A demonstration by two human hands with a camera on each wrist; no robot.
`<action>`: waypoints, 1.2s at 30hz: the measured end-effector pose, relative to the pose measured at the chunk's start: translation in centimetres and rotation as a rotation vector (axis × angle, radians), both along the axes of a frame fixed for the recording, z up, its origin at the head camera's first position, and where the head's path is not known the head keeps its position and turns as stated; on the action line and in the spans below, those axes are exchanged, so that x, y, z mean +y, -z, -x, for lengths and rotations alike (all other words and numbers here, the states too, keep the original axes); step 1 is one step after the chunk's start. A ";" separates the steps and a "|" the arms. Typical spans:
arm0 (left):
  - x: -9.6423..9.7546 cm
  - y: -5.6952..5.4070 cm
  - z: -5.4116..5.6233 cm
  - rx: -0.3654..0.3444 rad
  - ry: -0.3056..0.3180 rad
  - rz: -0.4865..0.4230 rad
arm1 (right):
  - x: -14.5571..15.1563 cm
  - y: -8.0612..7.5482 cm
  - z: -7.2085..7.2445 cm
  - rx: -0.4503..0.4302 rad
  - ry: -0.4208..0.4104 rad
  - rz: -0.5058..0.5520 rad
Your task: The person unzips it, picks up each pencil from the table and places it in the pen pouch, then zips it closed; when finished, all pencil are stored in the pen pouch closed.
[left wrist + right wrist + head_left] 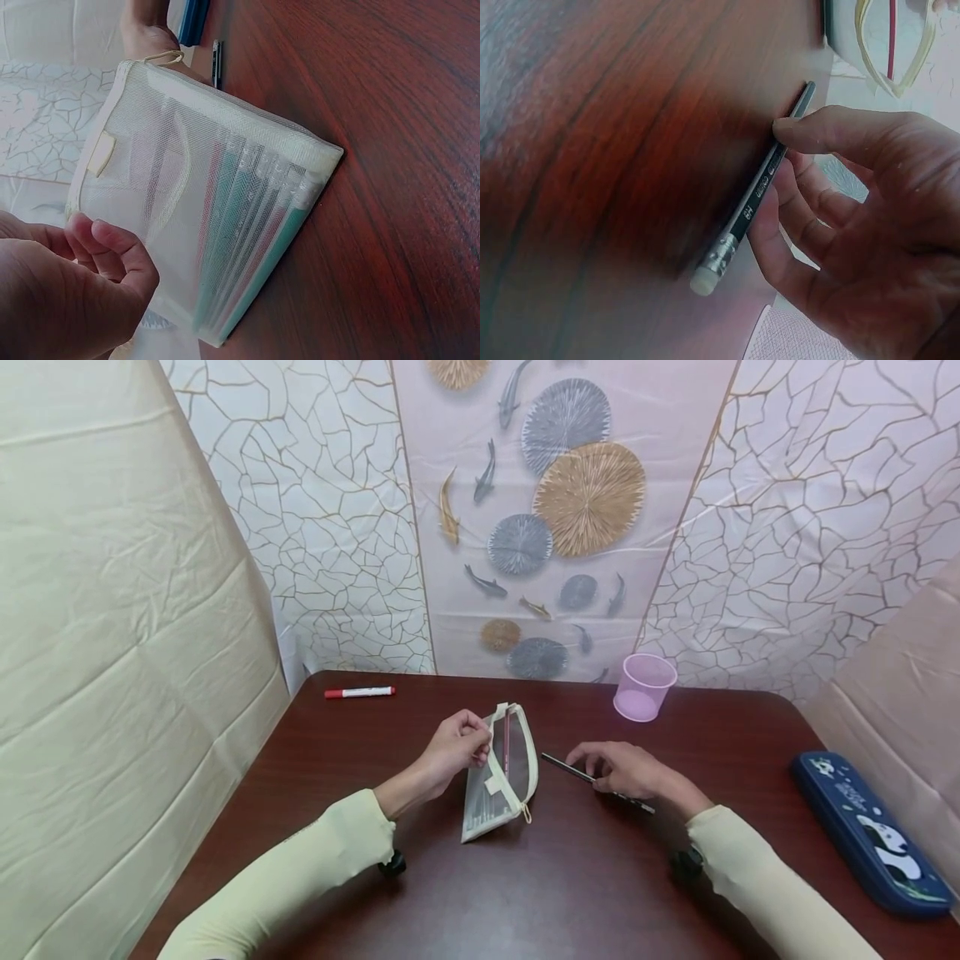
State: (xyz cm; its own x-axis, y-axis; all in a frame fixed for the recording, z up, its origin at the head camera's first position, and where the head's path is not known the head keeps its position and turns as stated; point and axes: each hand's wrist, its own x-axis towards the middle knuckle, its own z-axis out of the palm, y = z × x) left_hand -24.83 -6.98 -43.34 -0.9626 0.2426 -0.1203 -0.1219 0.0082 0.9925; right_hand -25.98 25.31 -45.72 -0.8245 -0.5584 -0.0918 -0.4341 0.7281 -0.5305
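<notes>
My left hand [450,753] pinches the upper edge of a cream-trimmed mesh pencil pouch [483,802], which stands tilted on the table with its zip mouth gaping. Through the mesh, the left wrist view shows several pencils [247,202], green, red and dark, with eraser ends low in the pouch. One dark red pencil [506,742] leans up inside the mouth. To the right of the pouch, my right hand [626,768] holds a black pencil [759,184] between thumb and fingers, close to the tabletop. Its white eraser [703,281] points away from the pouch.
A red-capped white marker [360,692] lies at the back left of the brown table [540,893]. Near the back edge on the right stands a pink mesh cup [643,689]. A dark blue panda pencil case [862,827] lies along the right edge.
</notes>
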 end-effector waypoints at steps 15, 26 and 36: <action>0.1 -0.2 -0.1 -0.009 0.001 0.021 | -0.4 0.1 -0.2 0.149 0.056 -0.098; 0.2 -0.2 -0.1 -0.007 -0.002 0.034 | -1.3 -2.1 -0.7 0.386 0.034 0.044; 0.3 -0.1 -0.1 -0.009 -0.005 0.023 | -4.3 -4.6 -2.1 0.468 0.093 0.221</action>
State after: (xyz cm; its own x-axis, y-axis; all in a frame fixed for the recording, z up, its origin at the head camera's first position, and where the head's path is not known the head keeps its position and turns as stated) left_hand -24.77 -6.67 -43.26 -0.9628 0.2345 -0.1343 -0.1307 0.0307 0.9909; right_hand -23.87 21.05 -41.12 -0.7958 -0.4455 0.4101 -0.6005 0.6675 -0.4402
